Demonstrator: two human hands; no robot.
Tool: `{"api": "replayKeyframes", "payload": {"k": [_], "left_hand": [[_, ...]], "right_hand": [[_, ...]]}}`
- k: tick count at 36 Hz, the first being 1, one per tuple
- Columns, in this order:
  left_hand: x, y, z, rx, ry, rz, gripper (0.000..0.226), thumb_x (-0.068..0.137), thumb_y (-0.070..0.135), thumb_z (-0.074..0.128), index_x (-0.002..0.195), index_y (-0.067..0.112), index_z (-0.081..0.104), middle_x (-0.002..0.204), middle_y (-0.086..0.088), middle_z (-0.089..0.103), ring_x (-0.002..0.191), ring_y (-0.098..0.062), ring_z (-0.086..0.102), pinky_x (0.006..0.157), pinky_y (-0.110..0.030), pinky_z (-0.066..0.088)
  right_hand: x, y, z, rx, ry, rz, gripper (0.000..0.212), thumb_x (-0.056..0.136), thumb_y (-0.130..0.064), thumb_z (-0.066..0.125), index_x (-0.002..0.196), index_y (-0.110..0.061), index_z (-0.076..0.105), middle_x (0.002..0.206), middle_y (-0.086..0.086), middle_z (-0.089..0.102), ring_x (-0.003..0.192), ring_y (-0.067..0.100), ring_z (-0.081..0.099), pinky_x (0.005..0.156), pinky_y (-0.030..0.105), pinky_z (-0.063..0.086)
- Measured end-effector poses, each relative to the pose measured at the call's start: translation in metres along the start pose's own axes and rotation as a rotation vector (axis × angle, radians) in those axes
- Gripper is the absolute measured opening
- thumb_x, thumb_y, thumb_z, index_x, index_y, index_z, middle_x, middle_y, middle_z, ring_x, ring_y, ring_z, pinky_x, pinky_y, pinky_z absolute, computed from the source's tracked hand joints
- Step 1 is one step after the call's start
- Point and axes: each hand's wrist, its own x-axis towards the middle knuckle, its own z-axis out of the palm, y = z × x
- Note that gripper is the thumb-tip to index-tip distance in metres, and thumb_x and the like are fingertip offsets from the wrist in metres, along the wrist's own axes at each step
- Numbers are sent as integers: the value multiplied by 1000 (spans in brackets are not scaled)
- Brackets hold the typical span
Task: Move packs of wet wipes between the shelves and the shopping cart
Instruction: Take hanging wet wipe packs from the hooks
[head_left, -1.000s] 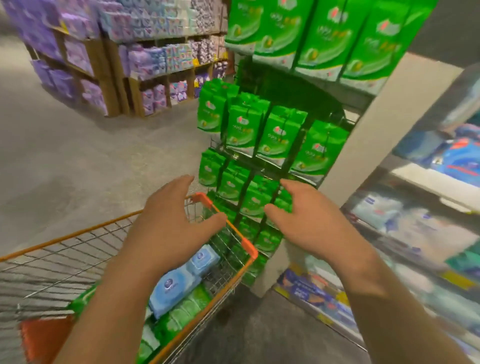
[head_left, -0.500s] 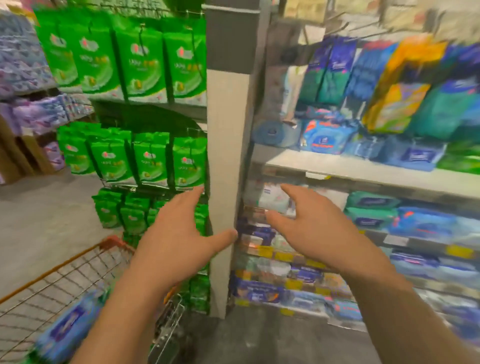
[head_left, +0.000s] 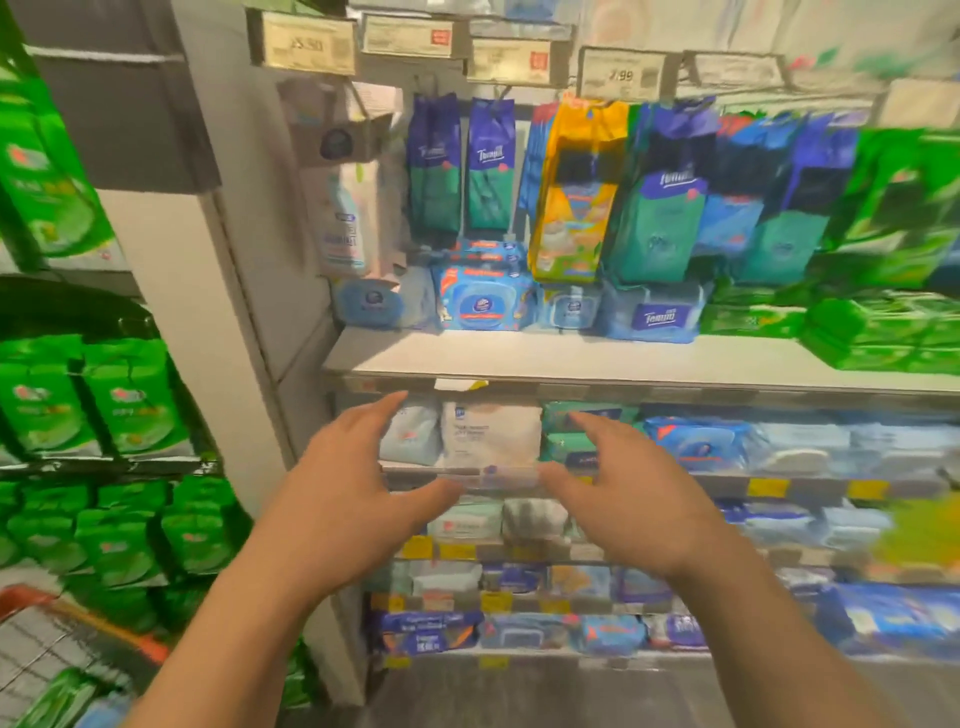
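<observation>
The white pack (head_left: 491, 434) stands on the second shelf (head_left: 779, 480), directly beyond the gap between both hands, with a pale blue pack (head_left: 410, 434) touching its left side and a green pack (head_left: 582, 434) to its right. It appears to be a soft film pouch: likely light, yielding under pressure and somewhat slick. Take hold across both short sides, palms flat, to avoid crushing the face.

The left hand (head_left: 353, 499) and right hand (head_left: 623, 499) are raised in front of the shelf, palms facing inward, fingers spread wide and slightly bent, thumbs pointing toward each other. Neither holds anything. The cart (head_left: 78, 618) stands at lower left, already carrying packs.
</observation>
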Motion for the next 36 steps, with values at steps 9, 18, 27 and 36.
{"api": "replayKeyframes", "payload": {"k": [9,18,27,36], "left_hand": [[46,16,17,-45,-17,20,101,65,76,66,152,41,29,153,16,38,140,-9,37,114,-35,36],[119,10,30,-131,5,90,90,75,69,66,152,37,32,155,19,35,142,-3,31,114,-28,28],[214,-2,32,-247,-7,134,81,78,65,66,149,43,34,152,18,38,138,-4,37,110,-28,33],[282,-5,49,-261,-53,167,93,66,76,58,148,37,40,152,16,42,139,-2,36,108,-17,26]], "right_hand": [[32,22,-14,14,30,106,66,96,-53,55,155,-28,36,156,-6,41,138,15,44,109,28,34],[89,23,-23,-44,113,134,70,97,-52,56,156,-22,35,161,-6,38,147,14,33,117,25,24],[172,2,-37,-41,280,135,65,95,-48,60,153,-24,42,154,-5,48,142,14,43,110,24,32],[225,5,-38,97,568,41,63,91,-31,70,149,-22,47,148,-10,51,136,12,46,98,7,24]]}}
